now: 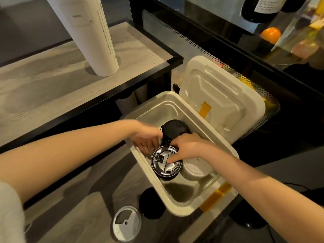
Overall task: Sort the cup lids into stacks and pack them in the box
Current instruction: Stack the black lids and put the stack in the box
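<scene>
The near black stack (165, 166) of lids stands inside the box (184, 210), against its left wall. The right hand (190, 148) comes down on it from the right. Its fingers curl over the stack's far rim and one digit lies flat across the top lid, so it grips the stack's top. The left hand (145, 140) reaches in from the left, with its fingers pointing down beside the stack's upper left edge. The hand is blurred, and I cannot tell whether it holds anything.

Just behind this stack, between the two hands, stands a far black stack (173, 129), touching or nearly touching the near one. A white stack (194, 170) stands just beside the near black stack on its right, below the right wrist. The near end of the box holds no lids.

The box is cream plastic, and its hinged cover (219, 92) is thrown open and leans back. A yellow latch (215, 196) sits on the near right rim.

The box rests on a grey wood-grain table (84, 207). A single black lid (150, 204) lies on the table close against the box's near left corner. A clear lid (126, 223) lies near that one, closer to the person.

To the left is a raised shelf (52, 85), where a tall white tube (91, 35) stands tilted in view. An orange (270, 35) shows behind glass at the upper right.
</scene>
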{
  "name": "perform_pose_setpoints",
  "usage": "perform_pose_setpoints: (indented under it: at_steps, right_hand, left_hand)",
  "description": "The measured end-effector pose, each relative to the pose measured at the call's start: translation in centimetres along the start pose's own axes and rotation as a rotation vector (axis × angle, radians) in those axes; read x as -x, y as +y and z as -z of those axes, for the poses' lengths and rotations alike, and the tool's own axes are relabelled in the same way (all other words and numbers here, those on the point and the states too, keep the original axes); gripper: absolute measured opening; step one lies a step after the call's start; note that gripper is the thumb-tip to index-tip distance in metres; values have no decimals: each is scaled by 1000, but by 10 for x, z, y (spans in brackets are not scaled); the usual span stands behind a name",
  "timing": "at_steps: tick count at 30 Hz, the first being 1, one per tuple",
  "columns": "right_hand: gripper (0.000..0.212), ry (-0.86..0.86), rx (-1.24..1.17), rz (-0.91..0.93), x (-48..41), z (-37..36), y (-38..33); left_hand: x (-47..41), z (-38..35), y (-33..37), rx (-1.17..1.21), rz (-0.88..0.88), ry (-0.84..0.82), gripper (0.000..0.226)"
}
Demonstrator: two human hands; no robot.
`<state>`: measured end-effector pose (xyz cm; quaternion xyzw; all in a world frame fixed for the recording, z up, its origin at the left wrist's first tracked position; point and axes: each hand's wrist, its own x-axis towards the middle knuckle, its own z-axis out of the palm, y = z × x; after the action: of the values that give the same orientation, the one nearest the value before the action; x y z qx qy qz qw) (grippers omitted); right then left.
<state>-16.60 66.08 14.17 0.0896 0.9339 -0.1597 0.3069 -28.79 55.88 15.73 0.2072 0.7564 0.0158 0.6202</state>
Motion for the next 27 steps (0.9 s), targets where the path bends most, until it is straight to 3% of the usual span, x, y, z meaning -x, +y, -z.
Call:
perform_pose_setpoints:
  at_steps: [3, 7, 18, 22, 27]
  right_hand:
    - [51, 106, 93, 18, -1, -7, -1]
    - [49, 110, 61, -27, -1, -13, -1]
    - [41, 171, 1, -141, -5, -24, -8]
    - [40, 322, -78, -147, 4, -25, -7]
    - [47, 498, -111, 12, 18, -34, -1]
  left_hand:
    - [6, -1, -7, -269, -104, 94, 31]
    - [-9, -15, -10, -501, -159, 220, 37]
    - [-1, -26, -19, -652, -147, 501, 37]
    - [3, -29, -22, -588, -213, 616, 46]
    - [10, -43, -26, -572, -330, 650, 43]
